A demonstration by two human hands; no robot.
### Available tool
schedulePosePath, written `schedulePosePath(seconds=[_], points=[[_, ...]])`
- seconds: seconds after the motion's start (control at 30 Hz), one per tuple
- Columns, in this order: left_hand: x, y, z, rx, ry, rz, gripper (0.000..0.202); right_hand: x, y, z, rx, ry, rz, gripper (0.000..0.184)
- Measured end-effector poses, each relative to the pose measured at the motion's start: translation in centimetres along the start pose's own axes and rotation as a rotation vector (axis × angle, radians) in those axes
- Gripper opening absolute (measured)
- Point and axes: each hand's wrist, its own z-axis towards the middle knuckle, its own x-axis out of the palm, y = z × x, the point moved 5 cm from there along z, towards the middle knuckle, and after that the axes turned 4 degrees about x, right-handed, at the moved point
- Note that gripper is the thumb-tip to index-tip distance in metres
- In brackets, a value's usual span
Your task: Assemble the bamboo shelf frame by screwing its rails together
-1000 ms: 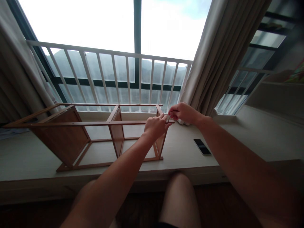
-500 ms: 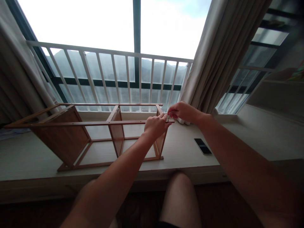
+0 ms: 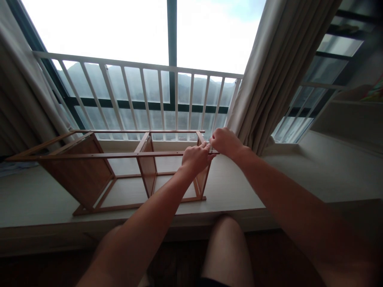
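Observation:
A brown wooden shelf frame [image 3: 146,175] lies on its side on the pale ledge, its cross panels standing upright. My left hand [image 3: 196,156] is closed around the right end of its upper near rail, thumb below and fingers on top. Just beyond those fingertips, my right hand [image 3: 225,141] is closed in a pinch above the rail's end. From its fingers a thin metal tool [image 3: 212,149], perhaps a hex key, reaches down to the rail. Most of this tool is hidden by the fingers.
The pale ledge [image 3: 239,191] runs under a window with a white railing [image 3: 176,95]. Curtains hang on both sides, the right curtain [image 3: 263,79] close behind my right hand. My knee [image 3: 229,243] is against the ledge's front.
My right hand has turned at the wrist over the rail end, and its forearm has swung left, now covering the dark phone on the ledge. My left hand and the shelf stay put.

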Motion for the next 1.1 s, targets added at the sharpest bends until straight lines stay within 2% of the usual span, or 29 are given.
schedulePosePath(seconds=[0.1,0.37,0.53,0.6,0.77,0.9,1.1], points=[[0.1,0.0,0.0,-0.003,-0.002,-0.016,0.063,0.1,-0.2,-0.1,0.049,0.001,0.001,0.024],[0.4,0.1,0.1,-0.013,-0.034,0.01,0.06,-0.6,-0.5,-0.5,0.038,0.043,-0.017,0.034],[0.6,0.1,0.1,-0.006,-0.025,-0.008,0.064,-1.8,-0.5,-0.4,0.096,-0.089,-0.038,0.032],[0.6,0.1,0.1,-0.004,-0.026,-0.011,0.064,-2.4,-0.3,-0.2,0.042,-0.101,0.003,0.033],[0.5,0.1,0.1,0.002,-0.023,-0.013,0.064,-2.3,-0.3,-0.1,-0.2,0.087,0.292,0.026],[0.5,0.1,0.1,0.002,-0.023,0.0,0.065,-1.1,-1.3,-0.4,-0.201,0.25,0.495,0.019],[0.4,0.1,0.1,-0.007,-0.012,0.003,0.063,-0.6,-1.8,-0.4,-0.202,0.272,0.56,0.018]])
